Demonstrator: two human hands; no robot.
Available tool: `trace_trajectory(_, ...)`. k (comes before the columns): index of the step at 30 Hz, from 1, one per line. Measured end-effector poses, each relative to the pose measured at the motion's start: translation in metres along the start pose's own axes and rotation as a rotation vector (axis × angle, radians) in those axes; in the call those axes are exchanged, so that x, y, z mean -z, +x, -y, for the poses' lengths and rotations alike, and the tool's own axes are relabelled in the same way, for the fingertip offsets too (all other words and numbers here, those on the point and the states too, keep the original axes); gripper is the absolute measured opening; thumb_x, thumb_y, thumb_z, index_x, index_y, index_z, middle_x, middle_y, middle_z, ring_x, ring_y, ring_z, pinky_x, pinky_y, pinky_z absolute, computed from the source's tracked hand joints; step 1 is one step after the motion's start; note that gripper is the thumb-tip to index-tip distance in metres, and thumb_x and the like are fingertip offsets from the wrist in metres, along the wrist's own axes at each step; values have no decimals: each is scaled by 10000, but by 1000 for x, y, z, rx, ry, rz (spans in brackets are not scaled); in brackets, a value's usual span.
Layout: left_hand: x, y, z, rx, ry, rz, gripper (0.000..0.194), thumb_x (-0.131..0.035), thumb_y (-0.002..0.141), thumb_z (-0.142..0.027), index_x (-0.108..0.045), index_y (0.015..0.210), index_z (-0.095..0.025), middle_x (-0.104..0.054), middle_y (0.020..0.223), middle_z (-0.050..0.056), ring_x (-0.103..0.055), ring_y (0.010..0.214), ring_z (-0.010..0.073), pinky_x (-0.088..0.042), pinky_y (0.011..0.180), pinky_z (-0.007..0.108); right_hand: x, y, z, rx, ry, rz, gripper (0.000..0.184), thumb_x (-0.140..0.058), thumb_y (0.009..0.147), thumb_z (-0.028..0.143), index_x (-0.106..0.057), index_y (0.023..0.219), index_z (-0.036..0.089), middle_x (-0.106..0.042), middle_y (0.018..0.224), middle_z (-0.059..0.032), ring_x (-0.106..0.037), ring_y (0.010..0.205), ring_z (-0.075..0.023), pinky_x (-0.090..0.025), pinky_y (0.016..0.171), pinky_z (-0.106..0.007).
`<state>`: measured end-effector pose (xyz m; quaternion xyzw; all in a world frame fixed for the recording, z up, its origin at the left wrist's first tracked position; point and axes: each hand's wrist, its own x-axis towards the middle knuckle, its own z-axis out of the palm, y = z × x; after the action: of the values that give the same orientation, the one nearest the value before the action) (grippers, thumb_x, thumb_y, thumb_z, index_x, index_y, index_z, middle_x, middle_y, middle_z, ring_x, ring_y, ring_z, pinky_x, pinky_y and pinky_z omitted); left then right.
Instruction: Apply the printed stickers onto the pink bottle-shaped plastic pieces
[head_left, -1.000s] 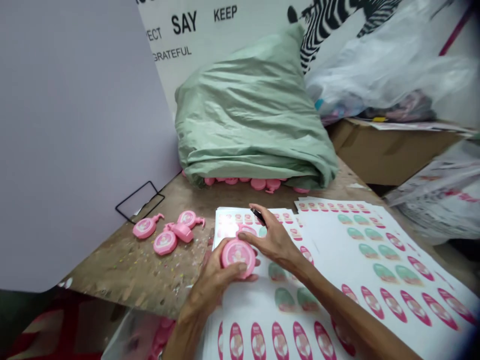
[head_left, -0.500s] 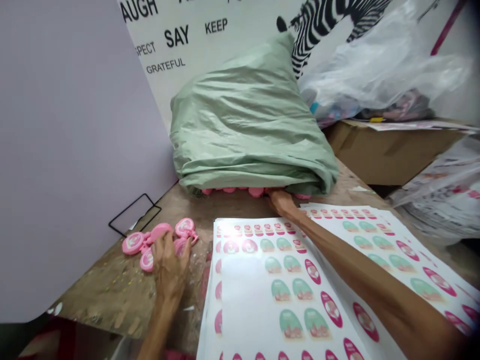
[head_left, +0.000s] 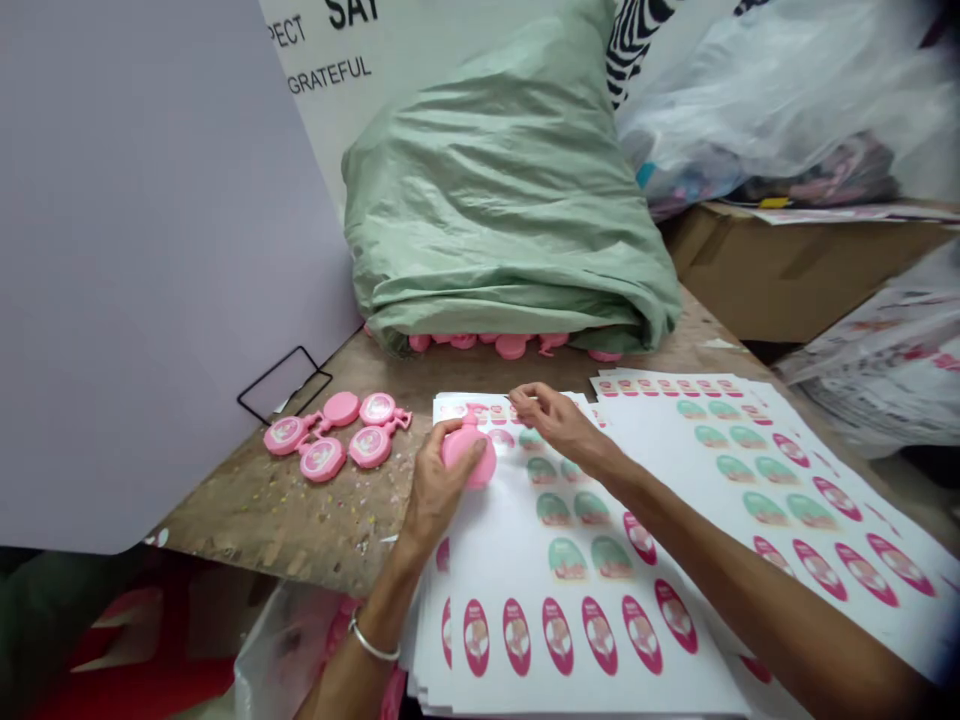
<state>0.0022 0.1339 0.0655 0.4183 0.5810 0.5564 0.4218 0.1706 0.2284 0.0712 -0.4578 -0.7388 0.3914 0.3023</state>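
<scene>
Left hand [head_left: 439,490]: closed around a pink bottle [head_left: 471,458], thumb across its upper side. The bottle is over the near end of the left label stack [head_left: 525,640]; touching the sheet or just above it, I cannot tell. Bangle [head_left: 373,645] on the left wrist.

Right hand [head_left: 559,420]: narrow pinch, fingertips [head_left: 521,400] close together, just above the far edge of the same stack. Whether anything lies between them, I cannot tell.

Left stack: white sheets printed with green arched labels and pink oval labels. Right stack [head_left: 757,480]: same print, just beside it, on the right.

Left of the sheets, on the wooden bench [head_left: 255,530]: four labelled pink bottles [head_left: 321,460] and one unlabelled [head_left: 342,408], lying flat in a tight cluster. Black wire frame [head_left: 283,385] behind them, against a lavender board [head_left: 150,250].

Farther back: green sack [head_left: 502,190] on the bench, pink pieces [head_left: 510,346] showing under its lower edge, too hidden to identify. Far right: cardboard box [head_left: 795,275] with a white plastic bag [head_left: 780,100] above it. Behind the sack: printed wall [head_left: 330,75] with "GRATEFUL" legible.
</scene>
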Motion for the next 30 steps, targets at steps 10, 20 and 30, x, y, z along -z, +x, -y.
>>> trace_trajectory(10, -11, 20, 23, 260, -380, 58, 440, -786, 705, -350, -600, 1041, -135, -693, 921, 97, -698, 701, 183, -593, 605, 290, -21, -12, -46, 193, -523, -185, 161, -491, 895, 266, -593, 807, 178, -664, 803, -63, -517, 809, -209, -301, 754, -344)
trace_trajectory(20, -14, 25, 41, 229, -293, 54, 483, -679, 808, -460, -535, 1148, -149, -658, 1109, 157, -729, 770, 217, -607, 632, 305, -21, -8, -55, 207, -594, -160, 147, -515, 874, 241, -572, 748, 190, -657, 745, -22, -518, 746, -182, -292, 725, -312)
trace_trajectory(30, -13, 25, 41, 204, -241, 85, 478, -661, 813, -486, -559, 1144, -157, -640, 1125, 147, -720, 746, 200, -610, 634, 311, -26, -4, -53, 216, -622, -190, 155, -592, 838, 328, -577, 778, 186, -657, 751, -61, -524, 747, -218, -313, 737, -335)
